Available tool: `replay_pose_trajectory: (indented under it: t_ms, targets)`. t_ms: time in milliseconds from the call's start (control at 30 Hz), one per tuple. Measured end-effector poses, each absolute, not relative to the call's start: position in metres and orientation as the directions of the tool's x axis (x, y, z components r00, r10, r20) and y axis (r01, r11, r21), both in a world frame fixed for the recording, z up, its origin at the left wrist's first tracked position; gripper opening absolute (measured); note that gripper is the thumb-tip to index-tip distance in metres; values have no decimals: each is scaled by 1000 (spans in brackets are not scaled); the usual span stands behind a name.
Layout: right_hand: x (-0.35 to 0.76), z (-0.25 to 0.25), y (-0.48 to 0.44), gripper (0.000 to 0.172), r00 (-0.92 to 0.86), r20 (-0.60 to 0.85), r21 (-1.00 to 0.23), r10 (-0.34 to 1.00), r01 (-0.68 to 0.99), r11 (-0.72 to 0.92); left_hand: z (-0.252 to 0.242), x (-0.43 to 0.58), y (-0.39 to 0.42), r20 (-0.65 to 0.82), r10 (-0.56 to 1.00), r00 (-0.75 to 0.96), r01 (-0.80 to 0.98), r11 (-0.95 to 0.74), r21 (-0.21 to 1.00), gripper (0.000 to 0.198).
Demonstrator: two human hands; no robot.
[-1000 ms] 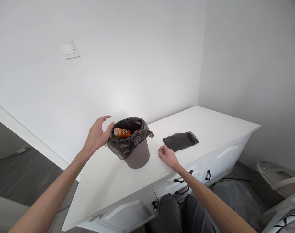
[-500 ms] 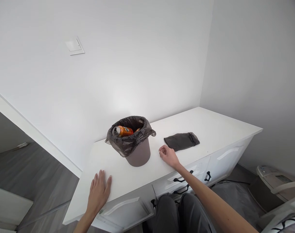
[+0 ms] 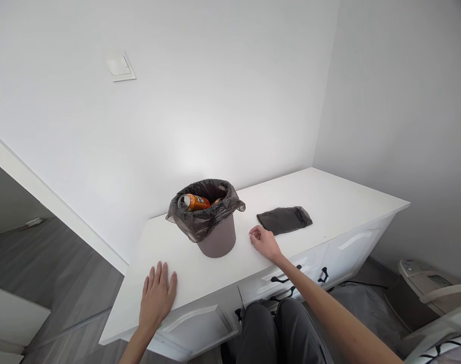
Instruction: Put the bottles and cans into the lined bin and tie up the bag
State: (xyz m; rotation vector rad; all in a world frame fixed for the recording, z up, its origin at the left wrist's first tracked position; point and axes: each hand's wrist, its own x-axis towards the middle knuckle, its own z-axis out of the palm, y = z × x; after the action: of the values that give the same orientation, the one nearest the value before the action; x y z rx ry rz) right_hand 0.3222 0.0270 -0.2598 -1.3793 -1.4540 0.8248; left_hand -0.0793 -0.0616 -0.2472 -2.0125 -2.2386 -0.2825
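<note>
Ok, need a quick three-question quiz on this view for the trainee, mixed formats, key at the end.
1. Multiple choice: where is the orange can whose open end shows?
A) on the floor
B) inside the lined bin
C) beside the bin

2. True or false: the left hand lies palm down on the white cabinet top.

3. Fill in: of the two hands, the ____ is nearer the flat dark bundle.

Key: 1. B; 2. true; 3. right hand
</note>
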Motion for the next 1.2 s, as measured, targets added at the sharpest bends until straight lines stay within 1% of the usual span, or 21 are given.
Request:
replay_pose_trajectory:
  t_ms: [433, 600, 667, 733, 800, 833, 900, 933, 967, 1033, 1067, 1133, 1167, 1200]
  targets:
    - [317, -251, 19, 13, 83, 165, -927, 983, 355, 126, -245, -77, -68, 270, 959, -85, 996, 70, 63, 76]
    - [316, -255, 15, 14, 86, 175, -929, 981, 345, 135, -250, -78, -70, 303, 949, -81, 995, 62, 71, 73]
    - [315, -259, 13, 15, 81, 185, -926, 979, 347, 146, -252, -79, -71, 295, 952, -78, 995, 55, 84, 75]
    - [313, -261, 10, 15, 83, 172, -935, 982, 327, 136, -251, -79, -73, 282, 957, -69, 991, 34, 126, 75]
    - [311, -259, 8, 15, 71, 133, -954, 989, 278, 109, -243, -79, -73, 282, 959, -39, 975, -25, 221, 75]
    - [309, -255, 8, 16, 55, 112, -964, 992, 248, 95, -236, -79, -71, 286, 958, -24, 951, -66, 302, 74]
    - [307, -243, 10, 22, 12, 80, -977, 997, 199, 76, -216, -77, -62, 286, 956, -61, 815, -117, 568, 74]
    - [306, -234, 13, 27, -5, 77, -979, 997, 186, 77, -203, -75, -54, 272, 957, -101, 705, -124, 698, 74]
    - [306, -223, 17, 32, -23, 72, -984, 997, 165, 75, -190, -73, -45, 235, 958, -167, 558, -104, 823, 73]
    - [305, -196, 26, 42, -66, 46, -996, 997, 74, 51, -165, -68, -24, 173, 961, -216, 402, -74, 913, 68]
    - [306, -180, 32, 46, -102, 12, -1000, 995, -21, 10, -153, -64, -12, 139, 967, -213, 342, -59, 938, 66]
    - [306, -149, 41, 52, -161, -38, -974, 986, -216, -72, -130, -57, 11, 68, 984, -166, 231, -28, 972, 64]
    - [307, -133, 45, 53, -154, -33, -961, 987, -268, -74, -120, -54, 22, 32, 991, -131, 171, -9, 985, 65]
    - [308, -119, 49, 53, -124, -11, -957, 992, -286, -46, -110, -51, 31, 1, 996, -94, 115, 10, 993, 67]
